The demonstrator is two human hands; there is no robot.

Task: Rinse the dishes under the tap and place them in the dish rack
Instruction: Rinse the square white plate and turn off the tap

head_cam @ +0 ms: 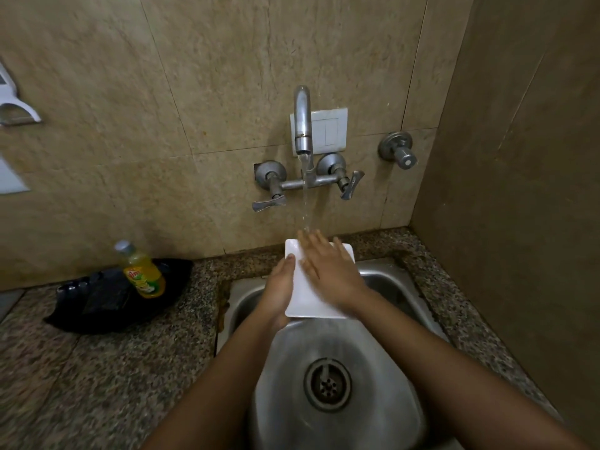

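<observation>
A white square plate (306, 298) is held over the steel sink (328, 362), under the tap (302, 121). Water runs from the spout in a thin stream onto the plate's far edge. My left hand (281, 287) grips the plate's left edge, thumb on top and fingers underneath. My right hand (328, 267) lies flat on the plate's face with fingers spread, fingertips at the water stream; it looks blurred.
A yellow dish-soap bottle (141, 271) stands on a black bag (110, 297) on the granite counter (97, 368) left of the sink. Two lever handles (268, 203) flank the tap. A separate valve (399, 151) sits on the wall at right. A side wall closes in on the right.
</observation>
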